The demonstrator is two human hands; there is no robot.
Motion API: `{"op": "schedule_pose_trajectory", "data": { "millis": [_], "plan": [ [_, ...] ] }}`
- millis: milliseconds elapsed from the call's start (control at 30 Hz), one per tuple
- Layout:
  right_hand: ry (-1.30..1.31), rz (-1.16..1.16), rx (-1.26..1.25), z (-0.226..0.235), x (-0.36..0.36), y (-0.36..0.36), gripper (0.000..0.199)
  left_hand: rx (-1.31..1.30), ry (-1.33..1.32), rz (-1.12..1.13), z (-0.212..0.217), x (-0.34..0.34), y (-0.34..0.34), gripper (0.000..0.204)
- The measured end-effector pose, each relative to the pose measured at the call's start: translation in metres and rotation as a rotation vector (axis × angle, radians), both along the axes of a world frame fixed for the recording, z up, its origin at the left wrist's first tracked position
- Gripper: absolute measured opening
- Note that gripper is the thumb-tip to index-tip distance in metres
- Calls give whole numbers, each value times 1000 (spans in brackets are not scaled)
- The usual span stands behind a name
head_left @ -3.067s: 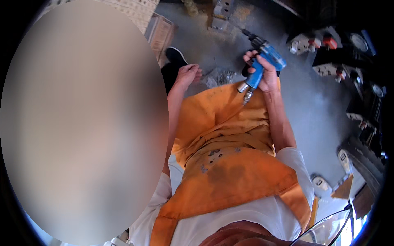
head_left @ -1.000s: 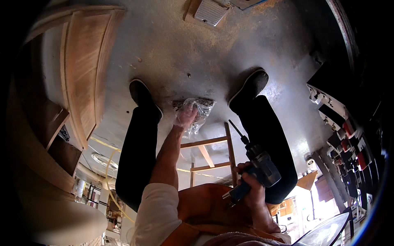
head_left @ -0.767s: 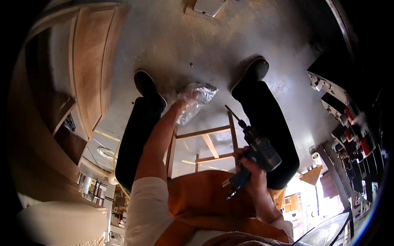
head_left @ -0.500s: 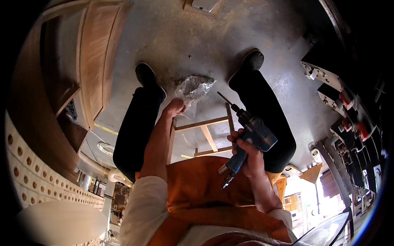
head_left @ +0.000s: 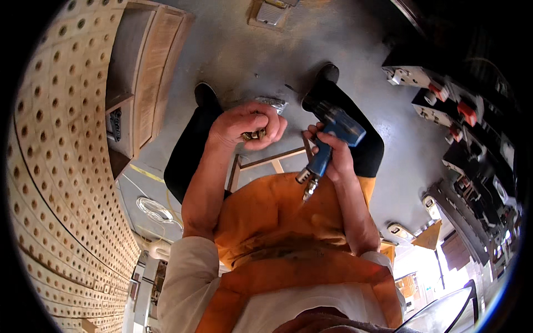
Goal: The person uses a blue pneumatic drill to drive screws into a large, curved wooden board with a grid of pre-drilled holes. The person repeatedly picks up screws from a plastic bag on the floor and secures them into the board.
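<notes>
Left grip (head_left: 250,125) curls loosely closed around brass-coloured fasteners (head_left: 256,134), plastic bag (head_left: 273,103) beyond on the floor (head_left: 411,161); right grip (head_left: 336,155) wraps the handle of the blue pneumatic drill (head_left: 345,129), best held snug and aimed clear of the left.

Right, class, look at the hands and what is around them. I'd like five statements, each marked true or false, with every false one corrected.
1. The right hand grips a blue drill. True.
2. The left hand is empty. False: it is curled around small metallic pieces.
3. The apron is orange. True.
4. The coil of pale cable lies on the person's right. False: it lies on the left.
5. Part of a wooden frame shows between the dark-trousered legs. True.
</notes>
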State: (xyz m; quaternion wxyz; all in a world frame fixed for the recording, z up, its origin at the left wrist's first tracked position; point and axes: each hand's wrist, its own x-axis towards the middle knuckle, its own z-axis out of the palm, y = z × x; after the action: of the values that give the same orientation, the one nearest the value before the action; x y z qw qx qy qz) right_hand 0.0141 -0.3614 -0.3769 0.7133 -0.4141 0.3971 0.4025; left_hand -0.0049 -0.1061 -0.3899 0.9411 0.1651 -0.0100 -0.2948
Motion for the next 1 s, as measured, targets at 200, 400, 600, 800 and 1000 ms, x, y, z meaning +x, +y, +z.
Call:
{"op": "schedule_pose_trajectory", "data": {
  "millis": [200, 400, 600, 800, 1000],
  "plan": [
    [-2, 37, -32, -6, -20, -3, 24, -321, -66, 141, 59, -31, -23, 32],
    [-37, 42, 13, -4, -19, 7, 21, -241, 357, 337, 57, -112, -33, 34],
    [-86, 132, 41, -7, -19, 15, 19, -226, 417, 336, 74, -143, -31, 29],
    [-271, 164, 145, 14, -8, 27, 21, 17, 317, 303, 139, -134, -38, 29],
    [-448, 122, 246, 77, -5, 50, 26, 259, 193, 461, 203, -138, -36, 30]
  ]
}}
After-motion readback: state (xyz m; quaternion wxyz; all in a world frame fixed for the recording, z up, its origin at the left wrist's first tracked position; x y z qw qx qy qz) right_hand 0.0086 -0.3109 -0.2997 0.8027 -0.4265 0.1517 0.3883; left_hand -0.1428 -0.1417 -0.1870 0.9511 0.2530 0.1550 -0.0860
